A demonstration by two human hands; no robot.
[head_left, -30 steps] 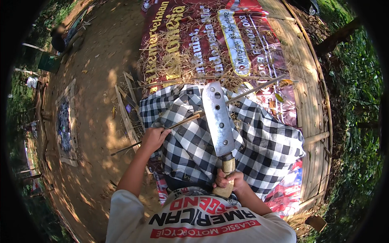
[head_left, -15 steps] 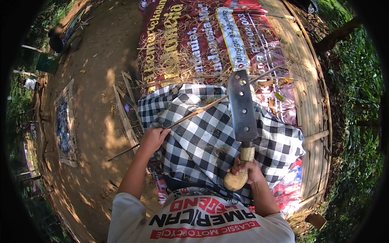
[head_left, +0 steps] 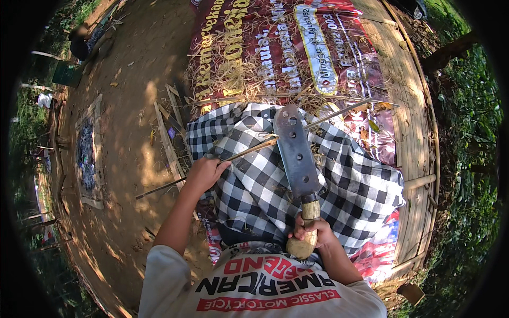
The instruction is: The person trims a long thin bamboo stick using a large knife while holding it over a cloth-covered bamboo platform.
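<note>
My left hand (head_left: 203,175) is closed around a thin bamboo strip (head_left: 246,151), which slants across my lap from lower left to upper right. In my right hand (head_left: 314,233) is the wooden handle of a broad machete (head_left: 298,159) with several holes along its dark blade. The blade lies across the strip, hiding part of it, with its left edge against the wood. A pale curl, seemingly a shaving, shows beside that edge. Black-and-white checked cloth (head_left: 249,199) covers my legs beneath both hands.
A dark red printed banner (head_left: 254,69) strewn with shavings spreads ahead over a bamboo-slat platform (head_left: 416,132). Loose wooden strips (head_left: 168,140) lean at its left edge. On the dirt ground (head_left: 127,116) is a framed pit (head_left: 87,153); another person (head_left: 87,45) sits at the far left.
The machete has moved left and toward me along the strip, its tip now tilting left. A curl has appeared at its edge. My left hand still grips the strip.
</note>
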